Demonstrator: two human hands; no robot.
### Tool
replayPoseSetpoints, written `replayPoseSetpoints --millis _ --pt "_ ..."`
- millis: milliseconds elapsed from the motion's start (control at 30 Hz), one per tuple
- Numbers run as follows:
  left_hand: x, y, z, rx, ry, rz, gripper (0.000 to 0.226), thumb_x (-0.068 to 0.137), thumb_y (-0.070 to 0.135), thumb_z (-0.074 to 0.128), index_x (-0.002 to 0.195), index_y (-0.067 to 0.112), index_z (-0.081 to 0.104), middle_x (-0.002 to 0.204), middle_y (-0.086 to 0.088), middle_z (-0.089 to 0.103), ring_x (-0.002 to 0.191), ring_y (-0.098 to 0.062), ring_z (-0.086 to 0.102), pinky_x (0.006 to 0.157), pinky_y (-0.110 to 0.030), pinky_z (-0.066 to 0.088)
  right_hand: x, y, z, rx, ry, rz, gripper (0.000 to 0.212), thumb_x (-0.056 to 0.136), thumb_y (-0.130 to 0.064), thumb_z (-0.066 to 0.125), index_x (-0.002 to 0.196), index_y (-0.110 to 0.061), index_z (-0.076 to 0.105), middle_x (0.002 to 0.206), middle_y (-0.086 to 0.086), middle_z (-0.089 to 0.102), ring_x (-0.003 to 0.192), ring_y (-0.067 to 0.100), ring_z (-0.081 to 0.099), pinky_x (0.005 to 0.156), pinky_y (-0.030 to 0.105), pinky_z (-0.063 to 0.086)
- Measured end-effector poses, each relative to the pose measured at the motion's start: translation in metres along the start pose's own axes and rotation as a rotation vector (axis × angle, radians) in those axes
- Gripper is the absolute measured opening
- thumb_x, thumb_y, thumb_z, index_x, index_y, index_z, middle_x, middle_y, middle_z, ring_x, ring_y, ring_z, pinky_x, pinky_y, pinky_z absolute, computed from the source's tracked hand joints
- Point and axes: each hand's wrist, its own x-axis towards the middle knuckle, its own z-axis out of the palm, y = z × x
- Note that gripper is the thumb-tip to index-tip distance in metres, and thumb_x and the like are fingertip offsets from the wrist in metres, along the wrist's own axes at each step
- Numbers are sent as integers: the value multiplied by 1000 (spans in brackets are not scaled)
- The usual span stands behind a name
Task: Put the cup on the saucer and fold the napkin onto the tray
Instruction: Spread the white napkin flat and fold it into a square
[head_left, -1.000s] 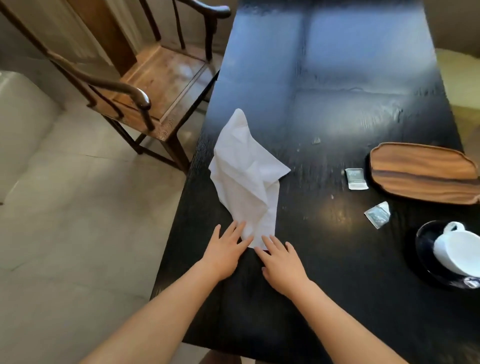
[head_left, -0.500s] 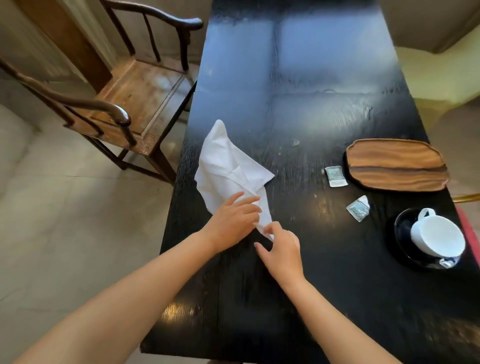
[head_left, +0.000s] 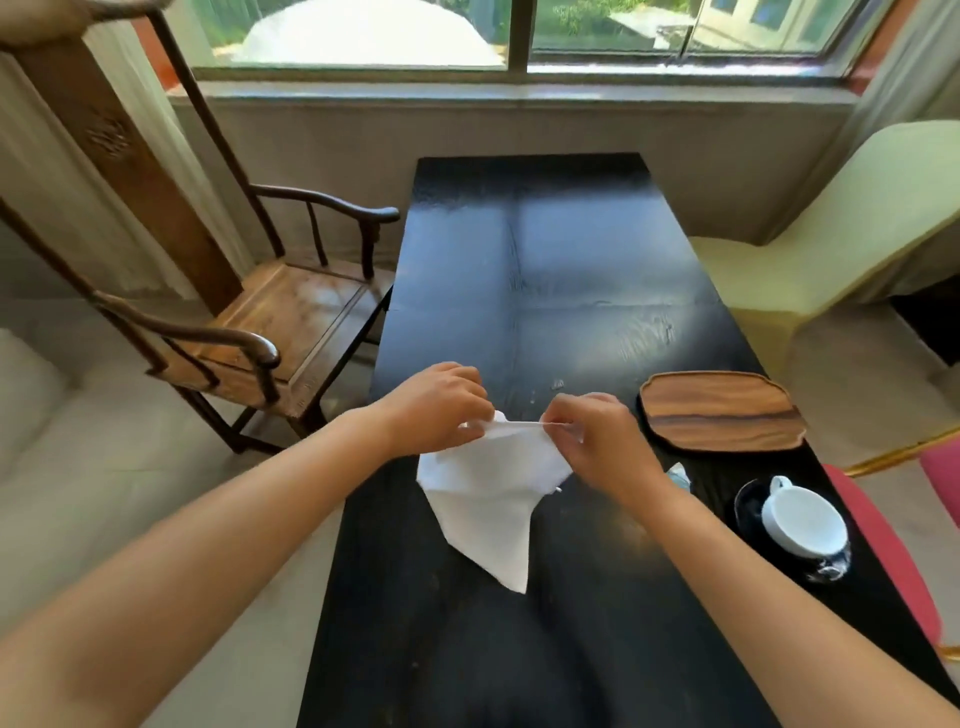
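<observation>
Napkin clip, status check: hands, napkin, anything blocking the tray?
Left hand and right hand each pinch the napkin top edge, stretched taut, rest hanging. Cup on saucer. Tray bare, nothing blocking.

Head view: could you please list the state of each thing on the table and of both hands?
napkin: unfolded, top edge lifted, point hanging
left hand: grip closed on napkin
right hand: grip closed on napkin
tray: nothing on it
cup: resting on saucer
saucer: under cup

We've lifted the napkin (head_left: 488, 499) off the surface (head_left: 571, 270); left hand (head_left: 436, 410) and right hand (head_left: 597, 441), flat before, now pinch its top edge mid-frame.
</observation>
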Motion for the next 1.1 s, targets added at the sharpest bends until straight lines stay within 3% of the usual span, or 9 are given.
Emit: replayPoseSetpoints --millis 100,233,433,500,600,733,833,967,1100 --pt "-8 -13 -17 69 -42 1 21 91 30 55 101 20 71 99 4 70 103 -15 53 93 -28 39 2 -6 -26 16 -9 25 7 77 -1 63 74 -5 67 67 6 68 67 27 58 62 23 36" --pt "-31 -29 -32 87 -60 -71 21 90 31 56 98 19 72 96 5 71 99 -14 54 89 -25 39 -4 -7 -63 35 5 94 8 78 -5 66 72 -11 68 62 -12 57 60 4 53 58 4 36" --pt "-68 -40 -46 -10 70 -221 15 84 27 67 93 19 75 90 1 71 93 -15 58 86 -33 46 -9 5 -105 66 -37 121 4 78 -5 70 74 -7 70 72 5 67 73 18 60 73 32 46" --pt "-78 -43 -47 -7 108 -288 14 82 26 69 91 17 76 88 -2 70 90 -17 59 83 -34 47 -10 14 -114 99 -12 126 4 78 -4 70 75 -2 70 73 12 69 73 20 60 71 31 46" --pt "-85 -50 -48 -85 156 -434 15 82 23 69 93 15 75 88 -4 69 84 -18 61 79 -32 49 -4 28 -119 68 15 145 4 78 -6 71 77 -2 72 75 14 70 70 16 58 62 13 40" --pt "-77 -60 -58 -159 194 -536 15 83 19 68 94 10 74 90 -5 74 77 -12 62 77 -28 51 18 34 -119 -13 45 144 5 80 -7 69 82 -5 73 82 13 72 78 23 64 69 23 39" --pt "-61 -65 -82 -157 310 -592 14 84 14 66 93 7 74 90 -10 74 77 -15 62 76 -29 48 45 30 -133 -120 132 116 9 80 -9 67 85 -4 73 87 15 72 84 26 64 72 27 42" --pt "-47 -60 -127 -97 566 -598 17 88 13 61 99 6 73 98 -12 73 93 -25 65 86 -33 47 67 14 -165 -253 341 0 14 82 -16 66 86 -6 74 84 17 68 83 34 61 78 48 48" --pt "-67 -34 -143 59 795 -452 17 89 15 60 96 6 73 89 -14 73 83 -29 66 74 -34 47 52 6 -174 -258 446 -95 13 82 -17 67 83 -6 73 81 17 70 78 33 63 73 48 51"
